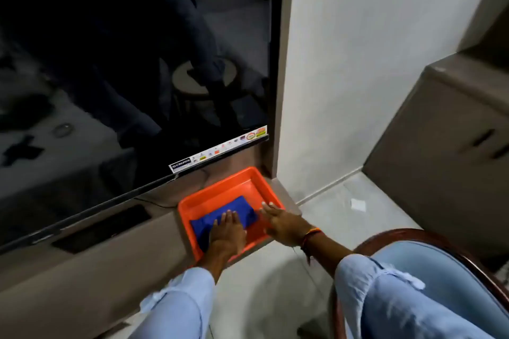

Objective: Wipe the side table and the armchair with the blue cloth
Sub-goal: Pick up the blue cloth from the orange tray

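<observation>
Head view: left hand [227, 231] flat on blue cloth [242, 209] inside orange tray [220, 181].

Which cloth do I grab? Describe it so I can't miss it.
Below the big dark TV screen, an orange tray sits on the low ledge. The blue cloth lies folded inside it, under the left hand; it is the only blue item there.
</observation>
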